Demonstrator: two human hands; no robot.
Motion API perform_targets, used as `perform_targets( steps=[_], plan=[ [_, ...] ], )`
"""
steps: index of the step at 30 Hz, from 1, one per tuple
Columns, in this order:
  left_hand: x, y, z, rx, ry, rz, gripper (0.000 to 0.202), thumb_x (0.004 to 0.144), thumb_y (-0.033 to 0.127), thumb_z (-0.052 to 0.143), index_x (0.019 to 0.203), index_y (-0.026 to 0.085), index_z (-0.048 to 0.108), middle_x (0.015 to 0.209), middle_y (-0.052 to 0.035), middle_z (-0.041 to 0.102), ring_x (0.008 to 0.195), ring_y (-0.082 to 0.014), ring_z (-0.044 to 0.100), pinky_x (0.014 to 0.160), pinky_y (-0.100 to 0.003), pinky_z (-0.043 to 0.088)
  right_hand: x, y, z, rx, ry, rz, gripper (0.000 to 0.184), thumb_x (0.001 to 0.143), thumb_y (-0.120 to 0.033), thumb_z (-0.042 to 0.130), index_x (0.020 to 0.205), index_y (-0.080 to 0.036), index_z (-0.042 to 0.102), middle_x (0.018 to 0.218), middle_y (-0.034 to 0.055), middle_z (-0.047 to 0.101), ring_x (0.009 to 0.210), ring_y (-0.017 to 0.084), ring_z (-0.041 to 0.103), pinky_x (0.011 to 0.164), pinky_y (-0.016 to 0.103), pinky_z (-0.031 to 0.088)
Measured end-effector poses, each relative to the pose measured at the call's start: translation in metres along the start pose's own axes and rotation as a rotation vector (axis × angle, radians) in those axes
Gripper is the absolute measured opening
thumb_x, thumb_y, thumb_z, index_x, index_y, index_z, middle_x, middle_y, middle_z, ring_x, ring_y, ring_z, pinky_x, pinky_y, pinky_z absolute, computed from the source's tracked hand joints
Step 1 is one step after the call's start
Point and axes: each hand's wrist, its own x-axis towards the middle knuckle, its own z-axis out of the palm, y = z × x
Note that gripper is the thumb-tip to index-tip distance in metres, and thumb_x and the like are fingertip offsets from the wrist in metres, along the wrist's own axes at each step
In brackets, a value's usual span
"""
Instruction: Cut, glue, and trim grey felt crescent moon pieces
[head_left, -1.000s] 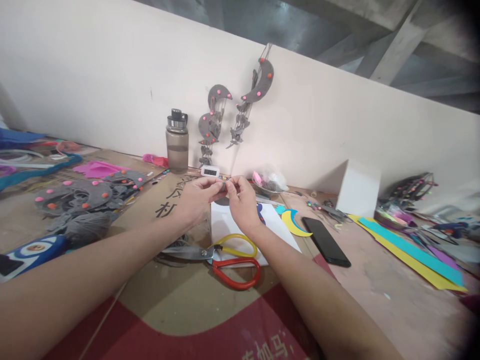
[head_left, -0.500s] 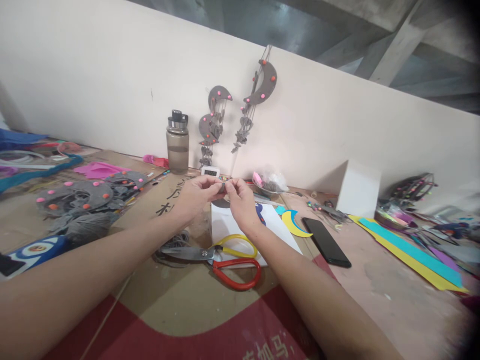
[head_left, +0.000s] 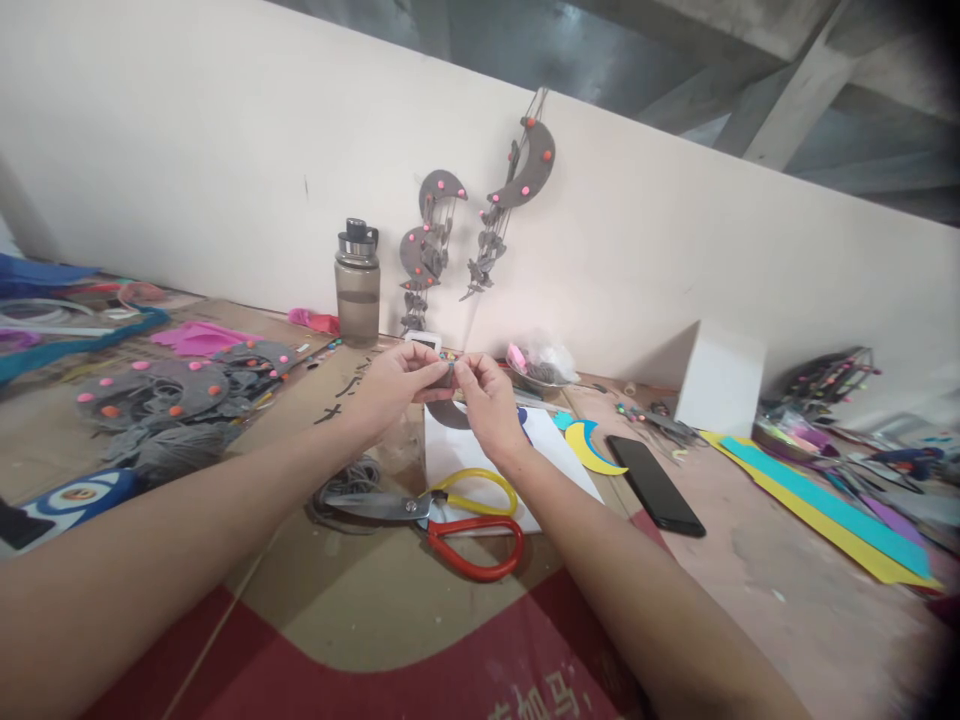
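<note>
Above the sheet of white paper [head_left: 450, 455], my left hand [head_left: 394, 392] and my right hand [head_left: 489, 408] meet fingertip to fingertip. Both pinch a small dark grey piece [head_left: 447, 378], which looks like felt; the fingers cover most of it. Just under the hands a grey curved shape [head_left: 452, 415] lies on the paper, partly hidden. Nearer to me, scissors [head_left: 480, 550] with one yellow and one red handle rest across the paper's edge. Their blades lie over a coil of grey cord [head_left: 352, 485].
At the right are a yellow and blue crescent [head_left: 589, 450], a black phone [head_left: 656, 485] and coloured strips [head_left: 825, 505]. A water bottle [head_left: 358, 300] stands by the wall, where grey moon hangings [head_left: 529, 165] hang. Grey pieces with pompoms [head_left: 157, 395] lie at the left.
My hands stay together in almost the same place. The fingers have shifted slightly, and more of the grey piece and of the curved shape below shows. The view has moved very little.
</note>
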Motion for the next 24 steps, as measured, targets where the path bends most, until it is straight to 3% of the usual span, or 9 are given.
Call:
perform_targets(
  steps=[4,8,11,16,22,24],
  plan=[
    [-0.0027,0.0006,0.0034,0.034,0.042,0.001,0.028,0.066,0.035,0.08,0.077,0.016,0.063,0.078,-0.0007,0.065,0.071,-0.0128,0.062,0.071,-0.032,0.058,-0.0002,-0.0002,0.0014,-0.047,0.051,-0.011,0.022,0.087,-0.043,0.052,0.082,-0.022,0.053,0.075,-0.0028,0.053,0.07,0.013,0.048,0.069,0.026,0.042],
    [-0.0052,-0.0023,0.0056,0.148,0.092,0.103,0.024,0.068,0.035,0.077,0.076,0.016,0.066,0.077,-0.002,0.067,0.073,-0.0141,0.063,0.077,-0.032,0.054,-0.0004,-0.0006,0.0027,-0.076,0.1,0.032,0.024,0.088,-0.044,0.05,0.08,-0.022,0.053,0.074,-0.0025,0.054,0.069,0.013,0.048,0.068,0.026,0.042],
    [-0.0047,-0.0041,0.0045,0.287,0.066,0.183,0.021,0.07,0.034,0.075,0.079,0.016,0.067,0.079,-0.0031,0.069,0.075,-0.0154,0.064,0.077,-0.031,0.052,-0.0008,-0.0017,0.0027,-0.073,0.117,0.046,0.024,0.087,-0.044,0.051,0.08,-0.021,0.054,0.076,-0.0016,0.057,0.072,0.014,0.051,0.07,0.026,0.043],
    [-0.0022,-0.0037,0.0036,0.163,0.016,0.133,0.021,0.067,0.029,0.077,0.078,0.016,0.064,0.079,-0.0019,0.068,0.075,-0.0146,0.064,0.079,-0.034,0.054,-0.001,-0.0026,0.0028,-0.08,0.117,0.062,0.023,0.087,-0.042,0.051,0.078,-0.021,0.054,0.073,-0.0024,0.055,0.068,0.013,0.049,0.067,0.026,0.041],
    [-0.0048,0.0003,0.0039,0.142,0.069,0.067,0.027,0.067,0.029,0.078,0.082,0.019,0.058,0.076,0.0006,0.063,0.068,-0.0137,0.061,0.058,-0.029,0.057,-0.0006,-0.0003,0.0041,-0.054,0.111,0.062,0.025,0.086,-0.044,0.052,0.079,-0.02,0.055,0.073,-0.0023,0.055,0.069,0.013,0.048,0.068,0.026,0.042],
    [-0.0056,-0.0004,0.0041,0.184,0.088,0.076,0.025,0.068,0.032,0.076,0.08,0.018,0.059,0.077,-0.0004,0.063,0.07,-0.0141,0.06,0.058,-0.028,0.056,-0.0004,0.0,0.0047,-0.045,0.117,0.069,0.026,0.086,-0.044,0.052,0.078,-0.02,0.055,0.072,-0.0026,0.055,0.068,0.013,0.048,0.068,0.026,0.042]
  ],
)
